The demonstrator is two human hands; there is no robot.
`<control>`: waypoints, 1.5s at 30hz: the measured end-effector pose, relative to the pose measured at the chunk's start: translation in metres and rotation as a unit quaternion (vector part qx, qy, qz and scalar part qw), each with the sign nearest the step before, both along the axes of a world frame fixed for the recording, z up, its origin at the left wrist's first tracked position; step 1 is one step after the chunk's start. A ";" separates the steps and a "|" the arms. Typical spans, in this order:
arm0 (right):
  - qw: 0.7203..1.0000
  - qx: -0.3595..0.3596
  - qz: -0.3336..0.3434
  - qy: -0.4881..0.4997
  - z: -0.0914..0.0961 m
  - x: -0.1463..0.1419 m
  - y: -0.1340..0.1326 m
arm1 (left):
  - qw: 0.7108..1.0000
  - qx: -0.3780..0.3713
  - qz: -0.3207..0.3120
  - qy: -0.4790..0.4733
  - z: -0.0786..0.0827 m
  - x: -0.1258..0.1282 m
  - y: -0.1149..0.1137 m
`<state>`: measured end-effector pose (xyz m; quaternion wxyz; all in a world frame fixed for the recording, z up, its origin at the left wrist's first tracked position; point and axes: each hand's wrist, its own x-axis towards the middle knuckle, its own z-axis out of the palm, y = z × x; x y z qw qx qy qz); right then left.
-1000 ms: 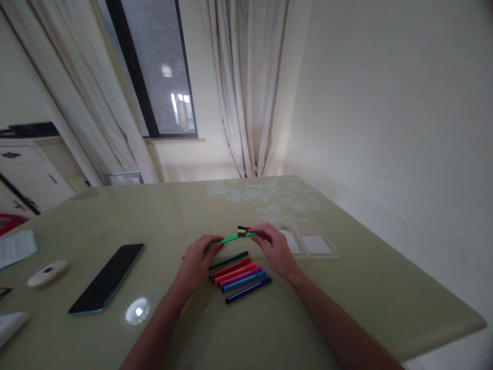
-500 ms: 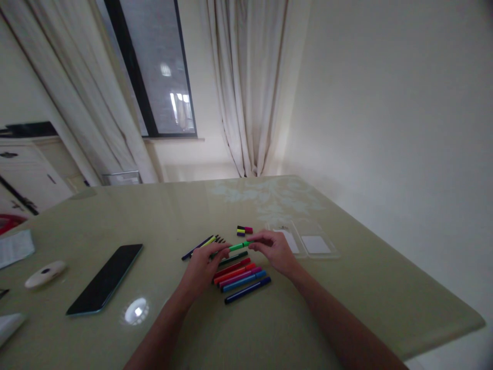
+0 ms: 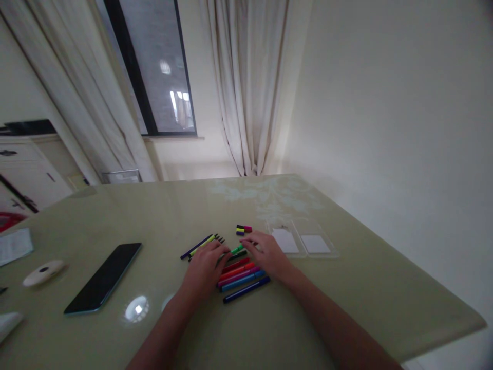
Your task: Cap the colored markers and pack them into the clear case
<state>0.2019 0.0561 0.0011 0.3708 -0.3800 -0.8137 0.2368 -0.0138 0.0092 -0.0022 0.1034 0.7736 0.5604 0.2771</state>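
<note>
A bright green felt-tip pen (image 3: 237,249) lies between my hands, slanting up to the right. My left hand (image 3: 208,264) is closed on its left end, which the fingers partly hide. With thumb and fingertips, my right hand (image 3: 265,252) grips its right end. Just below lies a row of capped felt-tip pens: dark green, red, orange, purple, a light blue pen (image 3: 242,281) and a dark blue pen (image 3: 246,290). Behind my left hand, several uncapped pens, one a yellow pen (image 3: 202,245), lie side by side. Small loose caps (image 3: 243,229) sit beyond my right hand.
An open clear plastic case (image 3: 334,249) with white card inserts lies right of my right hand. On the left are a black phone (image 3: 103,280), a white oval object (image 3: 44,273) and paper (image 3: 15,244). The table's right edge runs beside the wall.
Both hands have come slightly lower and closer together with the green pen, covering more of it. My left hand has turned more palm-down over the row's left ends.
</note>
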 end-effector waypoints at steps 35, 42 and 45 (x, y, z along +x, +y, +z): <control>0.983 -0.075 -0.031 0.166 -0.001 0.007 0.006 | 0.949 -0.066 0.259 0.167 0.002 -0.060 0.008; 0.974 -0.107 -0.015 0.199 0.002 0.005 0.003 | 0.952 -0.064 0.239 0.179 0.002 -0.057 0.006; 0.973 -0.116 -0.015 0.199 0.003 0.004 0.003 | 0.944 -0.083 0.258 0.190 0.001 -0.061 0.005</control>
